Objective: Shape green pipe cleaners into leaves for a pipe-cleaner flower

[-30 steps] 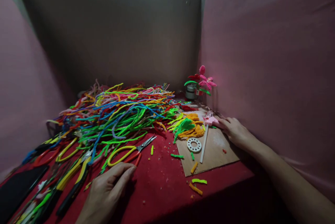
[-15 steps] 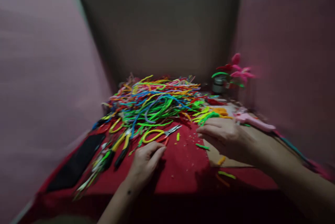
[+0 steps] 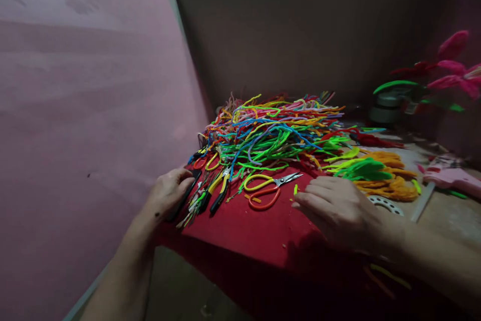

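At the table's left edge, my left hand (image 3: pixel 171 192) is closed around the side of a black, flat, phone-like slab (image 3: pixel 185 197), covering part of it. My right hand (image 3: pixel 334 206) hovers low over the red cloth with its fingers bent and pressed together. Whatever is in those fingers, if anything, is hidden. Just left of its fingertips lies a short yellow-green snippet (image 3: pixel 295 189). Between the hands rest scissors (image 3: pixel 268 191) with one yellow and one red handle. Beside them are black-and-yellow pliers (image 3: pixel 220 192) and a bundle of thin trimmed stems (image 3: pixel 193 211).
A large heap of coloured pipe cleaners (image 3: pixel 274 130) fills the back of the red-covered table (image 3: pixel 244 233). Bent green loops (image 3: pixel 370 169) and orange loops (image 3: pixel 404 188) lie right. A pink glue gun (image 3: pixel 453 179) and pink fuzzy flower (image 3: pixel 458 74) are farther right. Walls stand left and behind.
My left hand has moved left from beside the scissors onto the black slab. My right hand remains over the table's right part. The view has swung left.
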Available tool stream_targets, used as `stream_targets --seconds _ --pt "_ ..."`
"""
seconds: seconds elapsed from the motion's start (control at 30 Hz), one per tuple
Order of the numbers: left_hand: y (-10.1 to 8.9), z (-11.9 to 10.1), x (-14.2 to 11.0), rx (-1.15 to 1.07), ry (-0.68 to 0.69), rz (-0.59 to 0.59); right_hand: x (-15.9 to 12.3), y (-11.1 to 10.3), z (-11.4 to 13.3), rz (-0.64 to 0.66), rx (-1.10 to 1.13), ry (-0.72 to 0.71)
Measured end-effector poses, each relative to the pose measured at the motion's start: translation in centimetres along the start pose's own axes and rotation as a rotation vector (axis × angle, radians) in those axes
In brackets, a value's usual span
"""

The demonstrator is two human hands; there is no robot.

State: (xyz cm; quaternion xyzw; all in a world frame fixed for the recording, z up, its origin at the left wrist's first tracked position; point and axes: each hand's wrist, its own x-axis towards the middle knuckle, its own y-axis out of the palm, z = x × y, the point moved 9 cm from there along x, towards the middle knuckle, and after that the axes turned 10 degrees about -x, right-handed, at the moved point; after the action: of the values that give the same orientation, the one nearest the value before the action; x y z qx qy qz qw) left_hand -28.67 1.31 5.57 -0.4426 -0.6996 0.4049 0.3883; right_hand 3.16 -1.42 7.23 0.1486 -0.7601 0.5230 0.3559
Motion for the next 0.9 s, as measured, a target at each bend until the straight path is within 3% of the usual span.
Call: stream_targets --seconds 0.1,0.17,0.33,0.5,0.7,0.9 --pt "2.4 0.7 0.1 0.06 -0.03 0.199 0.1 0.1 -0.2 -0.01 0.037 0.003" --pt "3.6 0.8 0.0 0.07 -0.053 0.252 -0.4 0.4 -0.3 -0.004 0.031 0.013" --pt "4.2 0.0 -0.2 0.064 -0.054 0.267 -2.0 1.3 -0.4 0.033 0.016 0.026" --pt "2.3 -1.4 0.3 -0.041 0.021 0.16 -2.2 1.5 -0.3 0.047 0.05 0.057" --pt "1.9 -1.7 0.8 -0.44 -0.073 0.046 -2.6 2.6 -0.2 0.079 0.054 0.091" --pt "4.5 -6.3 0.2 -0.944 -0.112 0.21 -2.6 2.7 -0.7 0.072 0.108 0.149"
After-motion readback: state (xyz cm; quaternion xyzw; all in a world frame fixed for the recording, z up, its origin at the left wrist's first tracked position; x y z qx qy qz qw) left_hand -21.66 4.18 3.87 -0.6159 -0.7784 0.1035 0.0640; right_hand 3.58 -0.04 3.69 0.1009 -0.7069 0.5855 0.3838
